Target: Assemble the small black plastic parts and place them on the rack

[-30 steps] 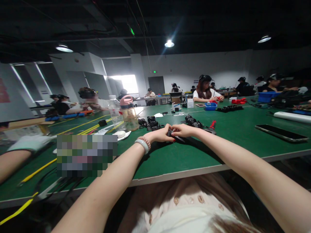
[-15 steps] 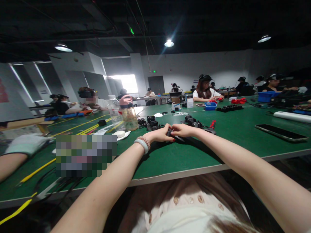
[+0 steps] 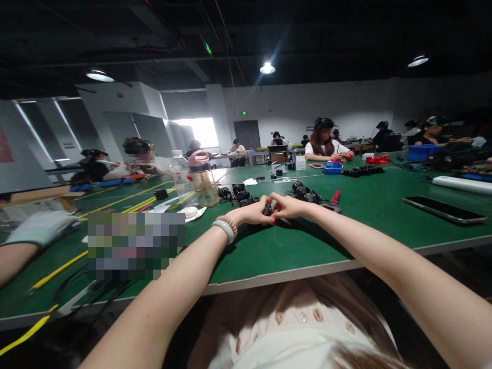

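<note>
My left hand [image 3: 251,212] and my right hand [image 3: 289,206] meet over the green table [image 3: 292,251], both pinched on a small black part [image 3: 268,209] held between them. Most of the part is hidden by my fingers. A bead bracelet and a pale bangle sit on my left wrist. Just behind my hands lie two clusters of similar black parts [image 3: 240,195], and red-handled pliers [image 3: 334,201] lie to the right.
A pink-lidded jar [image 3: 203,179] and a clear bottle [image 3: 183,179] stand at left. A phone [image 3: 444,210] lies at right. A gloved hand of a neighbour [image 3: 40,228] rests at far left. Several people work at the far tables.
My fingers have shifted slightly on the black part, with my right hand's fingers lifted a little higher. The arms stay in place.
</note>
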Motion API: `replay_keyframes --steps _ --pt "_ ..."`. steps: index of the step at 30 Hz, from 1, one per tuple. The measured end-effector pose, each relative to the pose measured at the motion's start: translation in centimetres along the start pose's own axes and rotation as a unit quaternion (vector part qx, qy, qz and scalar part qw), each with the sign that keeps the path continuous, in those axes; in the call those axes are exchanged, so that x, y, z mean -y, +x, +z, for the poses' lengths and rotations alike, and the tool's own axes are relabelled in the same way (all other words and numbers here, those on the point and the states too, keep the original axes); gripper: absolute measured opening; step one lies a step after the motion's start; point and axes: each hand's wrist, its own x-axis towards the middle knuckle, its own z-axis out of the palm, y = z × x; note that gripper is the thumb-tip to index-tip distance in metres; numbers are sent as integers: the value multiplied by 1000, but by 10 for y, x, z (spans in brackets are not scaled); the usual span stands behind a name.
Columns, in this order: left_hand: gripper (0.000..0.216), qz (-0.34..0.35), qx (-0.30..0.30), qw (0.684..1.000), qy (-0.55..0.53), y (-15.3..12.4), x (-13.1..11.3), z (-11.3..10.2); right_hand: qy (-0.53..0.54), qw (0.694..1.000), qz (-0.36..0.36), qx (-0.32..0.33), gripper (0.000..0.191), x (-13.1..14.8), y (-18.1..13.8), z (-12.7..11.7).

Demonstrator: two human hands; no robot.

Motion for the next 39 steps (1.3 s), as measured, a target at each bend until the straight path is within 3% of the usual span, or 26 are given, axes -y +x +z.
replay_keyframes --steps 39 --pt "75 9 -10 1000 -1 0 -1 0 -20 1000 0 10 39 -3 2 -1"
